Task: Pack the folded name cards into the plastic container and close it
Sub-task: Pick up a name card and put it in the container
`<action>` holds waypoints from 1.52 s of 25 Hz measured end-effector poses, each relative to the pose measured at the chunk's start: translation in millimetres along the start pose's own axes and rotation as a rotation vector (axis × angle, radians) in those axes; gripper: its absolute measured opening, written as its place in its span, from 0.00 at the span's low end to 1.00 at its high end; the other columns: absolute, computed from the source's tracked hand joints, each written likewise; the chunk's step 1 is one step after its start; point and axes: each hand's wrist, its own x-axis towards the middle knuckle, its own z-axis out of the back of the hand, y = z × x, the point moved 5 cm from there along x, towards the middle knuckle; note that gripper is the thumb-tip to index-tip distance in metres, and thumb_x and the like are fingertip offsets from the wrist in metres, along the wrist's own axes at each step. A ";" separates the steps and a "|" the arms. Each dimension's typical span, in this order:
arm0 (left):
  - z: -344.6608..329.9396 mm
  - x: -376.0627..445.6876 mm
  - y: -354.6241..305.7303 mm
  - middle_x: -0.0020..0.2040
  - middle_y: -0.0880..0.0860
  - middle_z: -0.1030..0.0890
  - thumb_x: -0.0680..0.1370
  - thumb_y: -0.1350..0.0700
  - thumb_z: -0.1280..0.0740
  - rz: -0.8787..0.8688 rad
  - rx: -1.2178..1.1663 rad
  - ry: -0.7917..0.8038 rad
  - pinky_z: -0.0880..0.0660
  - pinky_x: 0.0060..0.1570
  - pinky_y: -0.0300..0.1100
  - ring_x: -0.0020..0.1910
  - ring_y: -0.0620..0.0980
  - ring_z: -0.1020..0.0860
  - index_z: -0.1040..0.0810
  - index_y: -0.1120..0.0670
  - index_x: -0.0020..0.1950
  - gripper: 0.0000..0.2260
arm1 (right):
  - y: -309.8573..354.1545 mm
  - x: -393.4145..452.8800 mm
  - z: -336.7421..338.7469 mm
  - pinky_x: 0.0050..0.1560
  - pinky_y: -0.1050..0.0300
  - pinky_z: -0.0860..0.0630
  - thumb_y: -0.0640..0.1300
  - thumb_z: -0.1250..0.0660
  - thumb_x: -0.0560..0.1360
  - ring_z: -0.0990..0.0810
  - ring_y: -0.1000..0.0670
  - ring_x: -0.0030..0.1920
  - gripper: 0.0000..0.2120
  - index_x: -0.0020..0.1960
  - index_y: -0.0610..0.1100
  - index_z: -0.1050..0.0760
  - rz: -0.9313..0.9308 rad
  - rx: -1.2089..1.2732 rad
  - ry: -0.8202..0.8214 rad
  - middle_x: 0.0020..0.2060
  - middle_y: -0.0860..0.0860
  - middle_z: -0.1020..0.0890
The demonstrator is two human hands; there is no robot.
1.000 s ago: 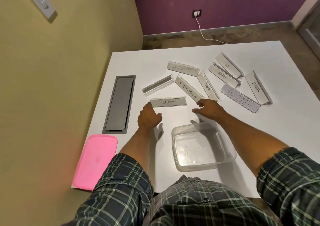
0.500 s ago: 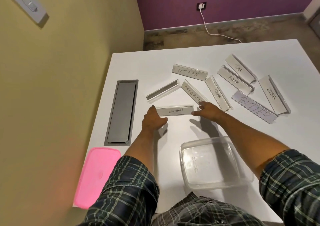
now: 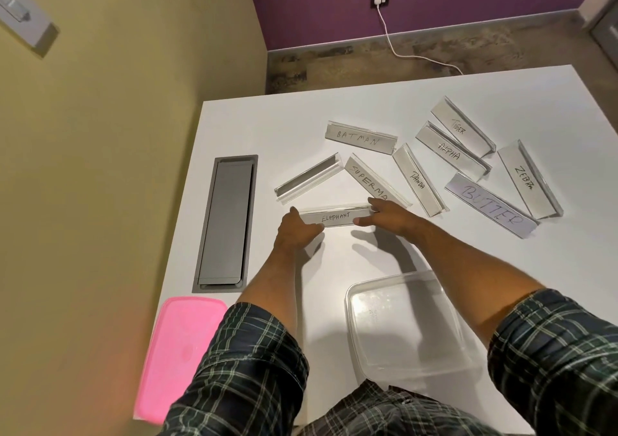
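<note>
Layout: the clear plastic container [image 3: 406,325] sits empty and uncovered right in front of the person, near the table edge, which I take to be so that cards can drop straight in
Lid: the pink lid [image 3: 180,352] lies flat at the near left corner of the white table [image 3: 401,101], apart from the container and out of the way until closing time
Cards: 9 card holders lie scattered beyond the hands; none is in the container yet, so packing has hardly begun
Chosen card: the ELEPHANT card [image 3: 336,217] lies nearest the person, just in front of the SUPERMAN card [image 3: 369,181]
Left hand [image 3: 297,231]: partly open, thumb and fingers pinching the card's left end
Right hand [image 3: 389,213]: partly open, thumb below and fingers at the card's right end, partly over SUPERMAN
Grip: 1 hand at each end probably suits a long, thin piece; whether it has left the table I cannot tell
</note>
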 end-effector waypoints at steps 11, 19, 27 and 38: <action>-0.9 -26.2 4.0 0.55 0.58 0.20 0.74 0.52 0.30 0.028 0.082 -0.114 0.22 0.49 0.48 0.55 0.58 0.20 0.24 0.63 0.57 0.17 | -5.1 -22.1 13.2 0.70 0.48 0.30 0.47 0.22 0.71 0.23 0.45 0.65 0.36 0.74 0.39 0.31 0.038 -0.023 -0.111 0.64 0.44 0.22; 11.6 -74.1 -13.0 0.37 0.55 0.22 0.68 0.59 0.32 0.005 0.056 -0.144 0.31 0.33 0.38 0.39 0.56 0.22 0.21 0.63 0.40 0.07 | 9.3 -71.2 44.2 0.57 0.55 0.23 0.43 0.17 0.63 0.18 0.48 0.51 0.39 0.71 0.41 0.26 0.170 -0.163 -0.295 0.54 0.47 0.17; 8.3 -115.8 -38.0 0.35 0.60 0.14 0.72 0.59 0.31 -0.106 -0.113 -0.043 0.16 0.46 0.50 0.40 0.58 0.13 0.18 0.61 0.32 0.10 | 14.1 -120.0 73.9 0.54 0.53 0.23 0.46 0.13 0.54 0.22 0.49 0.51 0.44 0.69 0.45 0.24 0.258 -0.492 -0.301 0.53 0.50 0.27; -40.5 -147.5 -48.7 0.45 0.66 0.15 0.72 0.53 0.22 0.072 -0.281 0.416 0.16 0.48 0.44 0.38 0.58 0.15 0.20 0.69 0.51 0.20 | -6.4 -177.6 103.4 0.45 0.53 0.25 0.58 0.17 0.59 0.23 0.51 0.48 0.35 0.64 0.53 0.24 0.366 -0.900 -0.165 0.49 0.55 0.29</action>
